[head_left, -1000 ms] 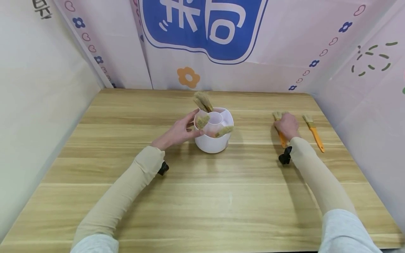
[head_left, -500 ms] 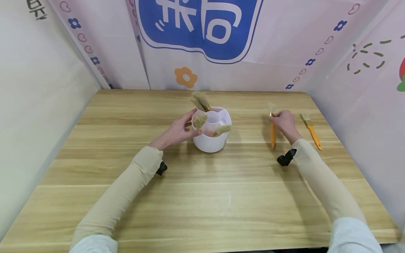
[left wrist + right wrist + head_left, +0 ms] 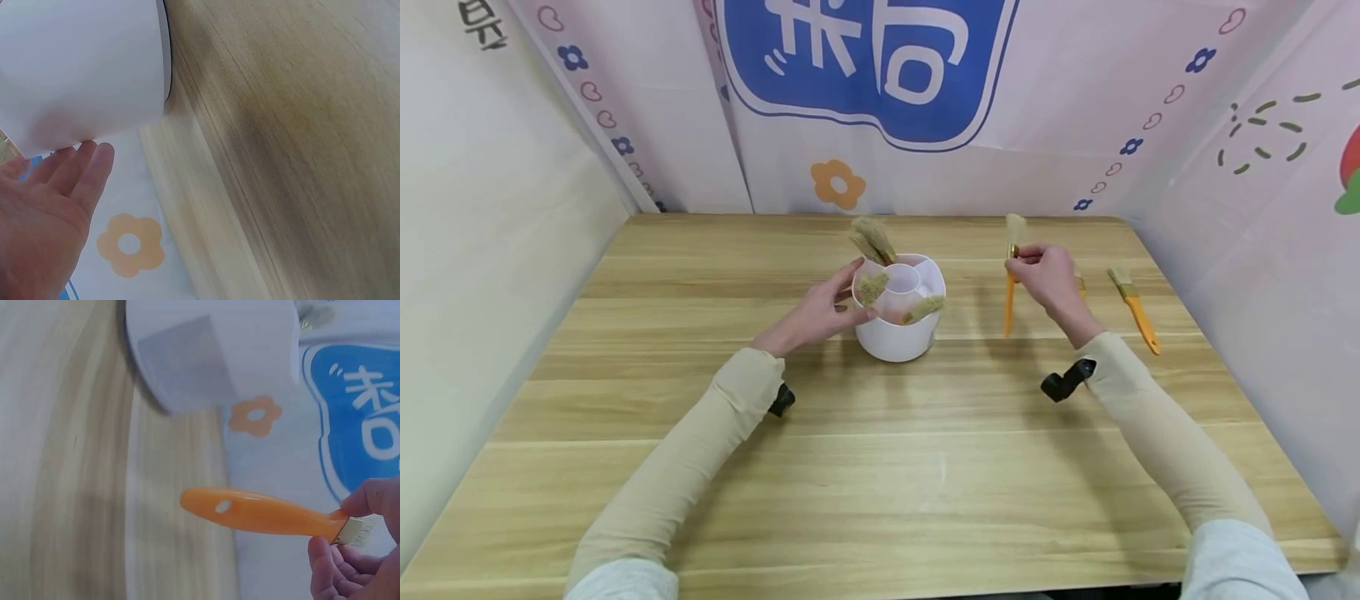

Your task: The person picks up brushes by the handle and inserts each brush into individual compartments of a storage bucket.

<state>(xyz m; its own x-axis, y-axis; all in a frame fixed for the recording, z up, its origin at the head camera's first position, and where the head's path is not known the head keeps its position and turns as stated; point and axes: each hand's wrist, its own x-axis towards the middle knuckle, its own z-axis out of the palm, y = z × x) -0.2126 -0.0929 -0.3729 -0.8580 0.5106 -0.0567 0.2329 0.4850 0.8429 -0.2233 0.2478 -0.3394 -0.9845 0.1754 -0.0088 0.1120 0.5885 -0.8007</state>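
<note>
In the head view a white round holder (image 3: 895, 342) with compartments stands on the table, paintbrushes (image 3: 872, 287) in it with bristles up. My left hand (image 3: 816, 317) touches its left side, thumb and fingers spread apart at the rim. The left wrist view shows the fingertips (image 3: 103, 153) against the white wall (image 3: 81, 62). To the right of the holder, my right hand (image 3: 1048, 279) pinches a paintbrush (image 3: 1010, 304) near its metal band. This brush is upright, bristles up, orange handle (image 3: 250, 511) hanging down.
One orange-handled paintbrush (image 3: 1135, 310) lies at the right of the wooden table (image 3: 880, 483). Another paintbrush (image 3: 1081, 285) lies mostly hidden behind my right hand. Printed sheets (image 3: 925, 183) enclose the table at the back and sides.
My right hand has picked a paintbrush off the table, turned it upright and carried it left toward the holder. My left hand has stayed at the holder.
</note>
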